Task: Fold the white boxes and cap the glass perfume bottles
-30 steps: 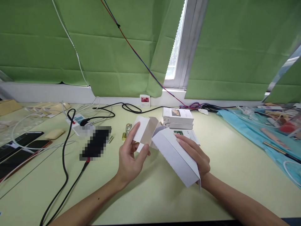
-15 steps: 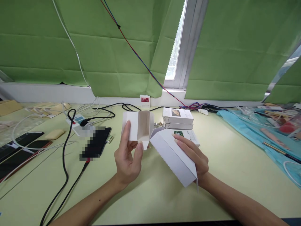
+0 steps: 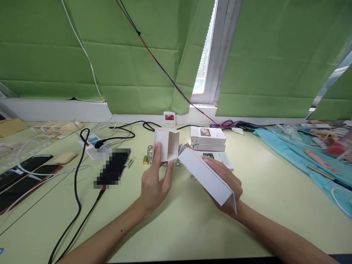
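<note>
Green curtain [image 3: 137, 62] across the back, pale table [image 3: 178, 236] below, blue sheet [image 3: 275, 147] on its right side. White box stack [image 3: 208, 135] beyond the hands. Long white box [image 3: 205, 175], tilted, end flap out, clamped in right hand [image 3: 228, 178]. Small white box [image 3: 161, 143], open end facing right, gripped by left hand [image 3: 155, 183], just beside the long one; hands apart. Small gold piece [image 3: 145, 160] near left hand

Sm wht box [image 3: 164, 140], open, L of tilted lg wht box [image 3: 205, 176].
</note>
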`<move>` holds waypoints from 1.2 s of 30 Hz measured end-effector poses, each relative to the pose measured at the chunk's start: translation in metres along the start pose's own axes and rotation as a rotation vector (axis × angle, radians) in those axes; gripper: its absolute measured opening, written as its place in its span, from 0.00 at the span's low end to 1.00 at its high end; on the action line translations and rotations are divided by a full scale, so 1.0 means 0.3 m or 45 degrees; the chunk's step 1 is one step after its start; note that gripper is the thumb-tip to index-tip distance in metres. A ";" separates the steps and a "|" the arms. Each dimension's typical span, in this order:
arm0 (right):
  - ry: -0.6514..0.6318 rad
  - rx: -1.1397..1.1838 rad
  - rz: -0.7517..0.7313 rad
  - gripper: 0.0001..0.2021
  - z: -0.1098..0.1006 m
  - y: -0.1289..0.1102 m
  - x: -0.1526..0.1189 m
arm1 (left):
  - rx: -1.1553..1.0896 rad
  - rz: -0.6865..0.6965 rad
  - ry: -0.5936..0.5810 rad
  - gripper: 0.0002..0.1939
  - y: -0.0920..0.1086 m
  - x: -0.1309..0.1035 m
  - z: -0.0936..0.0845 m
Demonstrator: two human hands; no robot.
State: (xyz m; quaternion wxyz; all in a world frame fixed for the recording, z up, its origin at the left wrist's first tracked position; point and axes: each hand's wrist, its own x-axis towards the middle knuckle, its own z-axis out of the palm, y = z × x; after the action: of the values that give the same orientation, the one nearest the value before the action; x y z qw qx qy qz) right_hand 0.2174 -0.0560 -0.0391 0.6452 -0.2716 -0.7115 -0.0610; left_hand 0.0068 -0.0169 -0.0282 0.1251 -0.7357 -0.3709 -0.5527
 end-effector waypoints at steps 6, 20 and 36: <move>0.078 0.139 0.407 0.24 0.023 -0.014 -0.013 | 0.137 0.165 -0.037 0.41 -0.019 -0.003 0.014; 0.087 0.518 1.120 0.10 0.027 -0.046 0.021 | 0.260 0.290 -0.014 0.43 -0.026 -0.007 0.020; 0.020 0.631 1.148 0.10 0.039 -0.023 0.015 | 0.152 0.335 -0.095 0.41 -0.009 -0.017 0.021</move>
State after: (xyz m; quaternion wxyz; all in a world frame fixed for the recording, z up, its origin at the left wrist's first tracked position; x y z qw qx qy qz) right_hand 0.2037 -0.0554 -0.0348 0.6578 -0.3900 -0.5117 0.3916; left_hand 0.0088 -0.0134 -0.0358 0.2262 -0.7893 -0.3080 -0.4806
